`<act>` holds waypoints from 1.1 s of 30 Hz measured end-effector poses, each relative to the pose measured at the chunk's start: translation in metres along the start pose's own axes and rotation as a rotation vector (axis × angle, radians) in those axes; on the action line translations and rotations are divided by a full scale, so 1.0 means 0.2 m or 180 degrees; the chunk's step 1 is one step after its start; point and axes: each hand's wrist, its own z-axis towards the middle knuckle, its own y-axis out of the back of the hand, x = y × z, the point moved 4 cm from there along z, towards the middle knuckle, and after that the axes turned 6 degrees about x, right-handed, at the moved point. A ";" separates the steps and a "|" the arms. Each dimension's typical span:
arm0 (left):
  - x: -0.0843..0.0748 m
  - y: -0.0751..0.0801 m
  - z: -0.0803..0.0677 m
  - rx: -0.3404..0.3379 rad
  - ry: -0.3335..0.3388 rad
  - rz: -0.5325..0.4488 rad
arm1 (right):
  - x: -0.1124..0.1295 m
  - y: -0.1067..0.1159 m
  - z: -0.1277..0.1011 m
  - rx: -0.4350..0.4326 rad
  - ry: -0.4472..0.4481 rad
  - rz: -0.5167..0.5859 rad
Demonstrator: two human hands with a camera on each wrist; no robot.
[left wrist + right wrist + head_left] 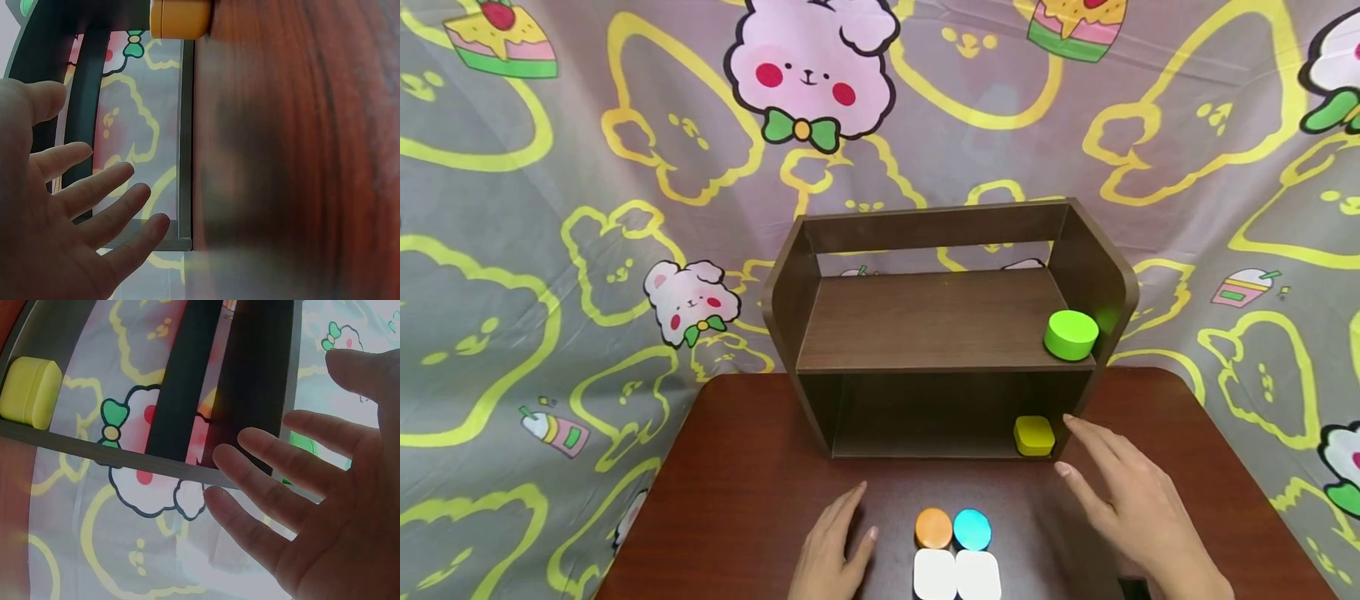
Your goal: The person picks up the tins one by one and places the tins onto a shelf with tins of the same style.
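My left hand (831,550) is left of the small containers with its fingers extended and nothing in it. Closest to it are an orange round container (933,528) and a white square one (934,574). A blue round container (972,529) and a second white square one (978,575) stand beside these. My right hand (1138,500), fingers spread and empty, is by the lower right corner of a brown two-tier shelf (925,325). Near its fingertips a yellow square container (1034,436) sits in the lower tier. A green round container (1071,335) stands at the upper tier's right end.
The shelf stands at the back of a dark red-brown wooden table (722,483). Behind the table and to both sides hangs a patterned cloth (700,192). Side panels and a back rail (940,227) bound the upper tier.
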 end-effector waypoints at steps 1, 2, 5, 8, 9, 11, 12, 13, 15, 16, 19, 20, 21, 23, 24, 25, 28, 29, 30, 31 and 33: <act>0.00 0.00 0.00 0.0013 0.0013 -0.0009 | 0.00 0.00 0.00 -0.0003 -0.0017 0.0000; 0.00 0.00 0.00 0.0032 0.0034 -0.0015 | 0.00 0.01 0.01 -0.0016 -0.0022 0.0003; 0.00 -0.01 0.00 0.0116 0.0109 -0.0052 | -0.01 0.02 0.01 -0.0081 -0.0028 0.0001; 0.00 -0.01 0.01 0.0162 0.0153 -0.0094 | -0.02 0.04 0.02 -0.0169 0.0005 -0.0018; 0.00 -0.01 0.01 0.0164 0.0158 -0.0108 | -0.02 0.05 0.03 -0.0200 0.0016 -0.0019; 0.00 -0.01 0.01 0.0153 0.0147 -0.0116 | -0.03 0.05 0.03 -0.0244 0.0029 -0.0029; -0.01 -0.01 0.01 0.0136 0.0133 -0.0110 | -0.03 0.06 0.04 -0.0258 0.0031 -0.0041; -0.01 -0.01 0.01 0.0126 0.0121 -0.0109 | -0.03 0.06 0.04 -0.0266 0.0030 -0.0048; -0.01 -0.01 0.00 0.0105 0.0098 -0.0115 | -0.04 0.06 0.04 -0.0277 0.0017 -0.0051; -0.01 -0.01 0.00 0.0101 0.0086 -0.0115 | -0.04 0.07 0.04 -0.0283 0.0007 -0.0049; -0.02 -0.01 0.00 0.0119 0.0078 -0.0154 | -0.05 0.07 0.05 -0.0306 -0.0042 -0.0034; -0.02 -0.02 0.00 0.0131 0.0079 -0.0168 | -0.06 0.07 0.05 -0.0317 -0.0062 -0.0024; -0.02 -0.02 0.00 0.0145 0.0085 -0.0182 | -0.06 0.08 0.05 -0.0325 -0.0083 -0.0015; -0.02 -0.02 0.01 0.0167 0.0107 -0.0212 | -0.07 0.08 0.05 -0.0339 -0.0122 0.0000; -0.02 -0.02 0.01 0.0173 0.0118 -0.0223 | -0.07 0.08 0.05 -0.0349 -0.0139 0.0006; -0.02 -0.03 0.01 0.0174 0.0128 -0.0230 | -0.08 0.08 0.05 -0.0357 -0.0150 0.0010; -0.02 -0.03 0.01 0.0178 0.0134 -0.0254 | -0.08 0.08 0.06 -0.0382 -0.0196 0.0008; -0.03 -0.03 0.02 0.0179 0.0131 -0.0263 | -0.08 0.08 0.06 -0.0384 -0.0209 0.0003; -0.03 -0.03 0.02 0.0177 0.0127 -0.0266 | -0.09 0.08 0.06 -0.0385 -0.0219 0.0001; -0.03 -0.03 0.02 0.0178 0.0121 -0.0269 | -0.09 0.08 0.06 -0.0384 -0.0229 -0.0003; -0.04 -0.03 0.02 0.0177 0.0104 -0.0280 | -0.10 0.08 0.06 -0.0375 -0.0253 0.0004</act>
